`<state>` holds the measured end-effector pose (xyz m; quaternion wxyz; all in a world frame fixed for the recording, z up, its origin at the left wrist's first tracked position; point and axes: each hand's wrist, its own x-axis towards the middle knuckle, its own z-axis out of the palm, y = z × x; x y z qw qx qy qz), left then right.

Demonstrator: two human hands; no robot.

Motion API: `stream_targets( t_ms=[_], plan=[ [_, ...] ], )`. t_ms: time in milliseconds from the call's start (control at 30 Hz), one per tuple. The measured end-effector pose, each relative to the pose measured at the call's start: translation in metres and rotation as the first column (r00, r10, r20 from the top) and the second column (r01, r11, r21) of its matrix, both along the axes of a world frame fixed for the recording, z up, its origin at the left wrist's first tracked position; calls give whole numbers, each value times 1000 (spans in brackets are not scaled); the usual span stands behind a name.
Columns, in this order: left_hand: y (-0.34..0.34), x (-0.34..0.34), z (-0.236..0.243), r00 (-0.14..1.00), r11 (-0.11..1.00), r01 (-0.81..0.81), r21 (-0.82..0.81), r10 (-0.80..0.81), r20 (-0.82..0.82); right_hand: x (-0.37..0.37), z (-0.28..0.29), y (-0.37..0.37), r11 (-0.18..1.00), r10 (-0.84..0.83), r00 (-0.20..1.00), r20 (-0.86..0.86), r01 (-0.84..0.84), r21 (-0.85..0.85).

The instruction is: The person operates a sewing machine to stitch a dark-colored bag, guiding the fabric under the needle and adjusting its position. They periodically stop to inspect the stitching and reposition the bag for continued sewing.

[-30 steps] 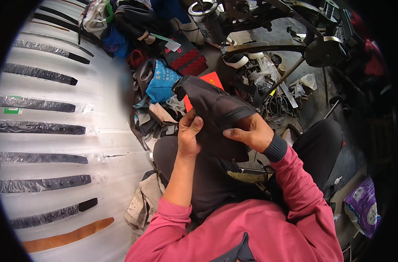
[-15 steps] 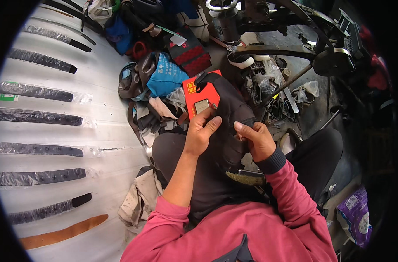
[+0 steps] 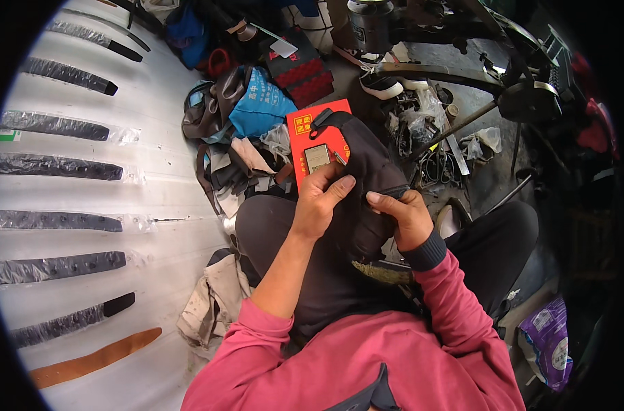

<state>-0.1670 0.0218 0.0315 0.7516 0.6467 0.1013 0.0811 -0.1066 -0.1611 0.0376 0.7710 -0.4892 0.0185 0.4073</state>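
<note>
A dark fabric bag (image 3: 370, 161), soft and creased, hangs between my two hands over my lap. A black clip (image 3: 320, 122) shows at its upper left end. My left hand (image 3: 320, 204) pinches the bag's left edge between thumb and fingers; beside its fingertips a small silvery metal piece (image 3: 339, 157) sticks out. With thumb on top, my right hand (image 3: 406, 214) grips the right side of the same bag, its other fingers partly hidden. Behind the bag stands or lies a red box (image 3: 300, 147), partly covered, with a square metal plate (image 3: 317, 158) on it.
At left, several plastic-wrapped dark belts (image 3: 58, 166) and a brown strap (image 3: 100, 357) lie on a white surface. A blue bag (image 3: 257, 106) and fabric scraps lie ahead. A metal machine frame (image 3: 435, 72) stands at upper right. A purple packet (image 3: 548, 342) lies at lower right.
The bag and both hands have shifted slightly, and more of the square metal plate and silvery piece shows. Both hands keep their hold. The whole view has moved a little.
</note>
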Motion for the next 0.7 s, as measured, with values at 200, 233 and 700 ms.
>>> stream_targets(
  t_ms=[200,233,700],
  plan=[
    [3,-5,0,991,996,88,-15,-89,-100,-7,-12,-1,998,-22,989,-147,32,61],
    [4,-7,1,988,995,102,-11,-103,-114,-9,-14,-2,999,-31,988,-153,37,34],
    [4,-12,-1,988,976,95,-196,-116,-98,-11,-12,-11,995,70,997,-44,-66,78]
  ],
)
